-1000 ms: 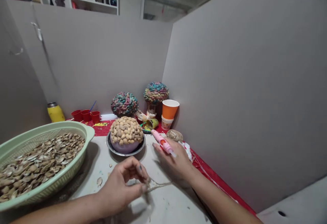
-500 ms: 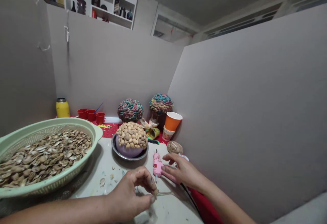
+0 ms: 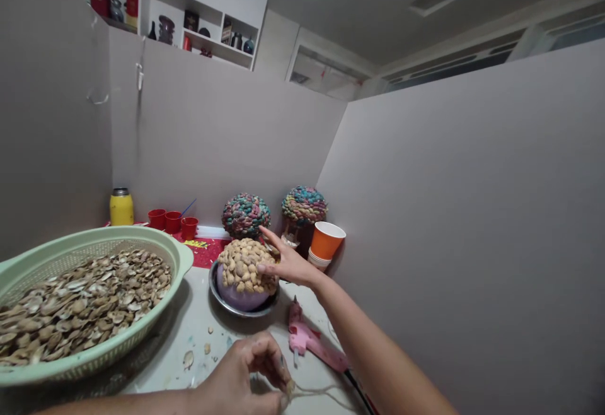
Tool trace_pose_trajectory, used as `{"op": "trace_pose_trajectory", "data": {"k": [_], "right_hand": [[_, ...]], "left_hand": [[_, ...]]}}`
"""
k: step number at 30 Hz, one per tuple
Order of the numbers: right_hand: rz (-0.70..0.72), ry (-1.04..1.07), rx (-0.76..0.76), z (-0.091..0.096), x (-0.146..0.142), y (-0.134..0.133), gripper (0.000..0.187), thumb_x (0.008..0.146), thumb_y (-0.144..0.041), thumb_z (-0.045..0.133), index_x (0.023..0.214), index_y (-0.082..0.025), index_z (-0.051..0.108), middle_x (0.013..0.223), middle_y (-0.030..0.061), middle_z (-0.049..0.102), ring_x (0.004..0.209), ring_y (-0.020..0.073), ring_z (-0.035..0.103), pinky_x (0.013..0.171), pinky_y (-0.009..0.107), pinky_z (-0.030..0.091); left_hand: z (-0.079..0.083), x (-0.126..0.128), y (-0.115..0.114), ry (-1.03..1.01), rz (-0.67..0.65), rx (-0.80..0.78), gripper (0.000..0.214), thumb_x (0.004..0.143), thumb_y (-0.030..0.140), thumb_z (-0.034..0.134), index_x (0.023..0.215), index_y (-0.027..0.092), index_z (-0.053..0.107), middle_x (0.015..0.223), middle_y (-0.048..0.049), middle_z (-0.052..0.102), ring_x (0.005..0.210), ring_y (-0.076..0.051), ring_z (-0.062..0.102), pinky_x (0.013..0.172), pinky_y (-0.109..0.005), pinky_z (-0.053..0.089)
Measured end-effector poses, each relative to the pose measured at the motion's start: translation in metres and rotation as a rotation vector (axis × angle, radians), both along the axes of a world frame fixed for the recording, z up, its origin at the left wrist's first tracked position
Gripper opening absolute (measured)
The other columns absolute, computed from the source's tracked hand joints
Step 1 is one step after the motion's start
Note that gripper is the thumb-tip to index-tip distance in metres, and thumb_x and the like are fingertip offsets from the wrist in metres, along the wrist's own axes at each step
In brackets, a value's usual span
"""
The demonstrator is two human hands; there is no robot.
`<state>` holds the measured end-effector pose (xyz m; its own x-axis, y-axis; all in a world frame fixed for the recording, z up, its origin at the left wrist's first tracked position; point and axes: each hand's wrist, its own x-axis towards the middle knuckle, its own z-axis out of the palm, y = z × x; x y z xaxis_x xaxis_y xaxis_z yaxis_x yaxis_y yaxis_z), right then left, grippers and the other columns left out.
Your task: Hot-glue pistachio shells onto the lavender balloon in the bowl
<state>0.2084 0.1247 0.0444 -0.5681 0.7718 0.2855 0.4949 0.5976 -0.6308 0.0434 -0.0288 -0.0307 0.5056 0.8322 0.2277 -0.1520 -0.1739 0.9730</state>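
Note:
My left hand (image 3: 246, 371) is at the bottom of the view, fingers pinched on a strand of twine (image 3: 314, 393) that trails right across the table. My right hand (image 3: 283, 262) reaches forward with fingers spread, resting against the right side of a purple ball covered in tan shells (image 3: 246, 270). That ball sits in a metal bowl (image 3: 239, 308). A pink glue gun (image 3: 307, 339) lies on the table under my right forearm, untouched.
A green basket (image 3: 179, 257) full of shells fills the left. At the back stand two painted shell balls (image 3: 246, 213), an orange paper cup (image 3: 326, 241), red cups (image 3: 172, 221) and a yellow bottle (image 3: 121, 207). Grey partition walls enclose the table.
My right hand set the glue gun down on the table and moved forward to the shell-covered ball. My left hand stayed pinched on the twine. The camera tilted up.

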Motion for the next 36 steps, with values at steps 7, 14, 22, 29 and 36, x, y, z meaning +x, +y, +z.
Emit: {"op": "trace_pose_trajectory", "data": {"k": [7, 14, 22, 29, 36], "right_hand": [[0.115, 0.013, -0.095, -0.006, -0.004, 0.006, 0.113, 0.063, -0.067, 0.077, 0.153, -0.024, 0.024, 0.149, 0.0174, 0.040, 0.135, 0.0335, 0.041, 0.111, 0.051, 0.030], [0.081, 0.190, 0.011, -0.020, 0.002, -0.022, 0.116, 0.065, -0.071, 0.074, 0.154, -0.026, 0.015, 0.149, 0.0160, 0.035, 0.137, 0.0332, 0.037, 0.114, 0.051, 0.025], [0.017, 0.223, 0.247, -0.034, 0.016, -0.033, 0.106, 0.070, -0.056, 0.077, 0.153, -0.028, 0.018, 0.155, 0.0132, 0.028, 0.143, 0.0323, 0.026, 0.117, 0.053, 0.019], [0.021, 0.190, 0.332, -0.033, 0.018, -0.036, 0.104, 0.070, -0.048, 0.079, 0.153, -0.028, 0.020, 0.157, 0.0110, 0.026, 0.145, 0.0324, 0.021, 0.118, 0.051, 0.018], [0.030, 0.147, 0.408, -0.032, 0.016, -0.042, 0.106, 0.070, -0.046, 0.079, 0.153, -0.029, 0.016, 0.158, 0.0111, 0.023, 0.145, 0.0332, 0.020, 0.117, 0.052, 0.021]], "left_hand": [[-0.005, 0.000, 0.005, -0.051, -0.059, -0.023, 0.023, 0.055, 0.007, 0.061, 0.071, 0.018, 0.050, 0.074, 0.0008, 0.060, 0.071, -0.014, 0.058, 0.074, -0.030, 0.047], [-0.009, -0.001, 0.011, -0.058, -0.085, 0.015, 0.023, 0.058, 0.008, 0.064, 0.073, 0.019, 0.050, 0.075, 0.0017, 0.060, 0.071, -0.013, 0.058, 0.073, -0.028, 0.047], [0.018, -0.007, 0.011, 0.009, 0.141, 0.196, 0.020, 0.062, 0.005, 0.059, 0.074, 0.020, 0.052, 0.077, -0.0004, 0.064, 0.074, -0.015, 0.062, 0.072, -0.027, 0.049], [0.061, -0.029, 0.027, 0.121, 0.694, 0.414, 0.008, 0.076, 0.017, 0.064, 0.076, 0.022, 0.058, 0.078, 0.0020, 0.066, 0.076, -0.014, 0.065, 0.072, -0.023, 0.053], [0.060, -0.031, 0.034, 0.329, 0.844, 0.665, 0.006, 0.078, 0.017, 0.062, 0.083, 0.020, 0.063, 0.075, 0.0009, 0.068, 0.069, -0.015, 0.065, 0.066, -0.025, 0.053]]}}
